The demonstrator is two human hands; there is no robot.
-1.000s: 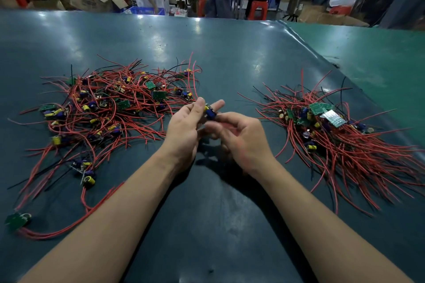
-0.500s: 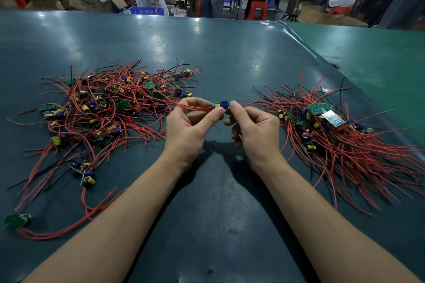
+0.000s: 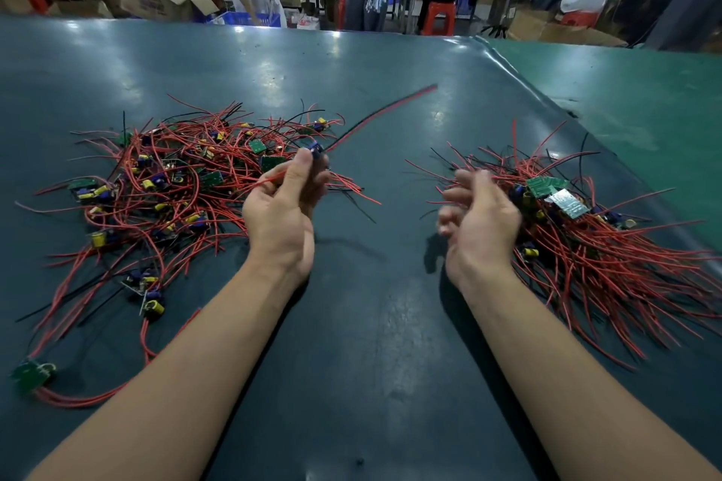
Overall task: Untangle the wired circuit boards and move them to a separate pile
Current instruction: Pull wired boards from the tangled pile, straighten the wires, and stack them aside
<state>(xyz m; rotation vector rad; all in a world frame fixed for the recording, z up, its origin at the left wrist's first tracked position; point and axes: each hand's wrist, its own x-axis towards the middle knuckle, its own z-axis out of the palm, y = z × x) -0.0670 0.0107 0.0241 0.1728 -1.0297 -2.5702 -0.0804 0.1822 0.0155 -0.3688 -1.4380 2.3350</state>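
Two piles set apart on the table (image 3: 371, 344)

The tangled pile (image 3: 176, 191) is spread at the left, the sorted pile (image 3: 594, 238) at the right. Between them the left hand (image 3: 283, 211) is held just beside the tangled pile and the right hand (image 3: 478, 223) against the sorted pile's near edge.

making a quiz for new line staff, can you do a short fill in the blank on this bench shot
1. The wired board is pinched by the ____ hand.
2. The right hand holds ____.
3. The tangled pile lies on the person's ____ side.
4. Most wires in the sorted pile are ____.

Missing words: left; nothing; left; red
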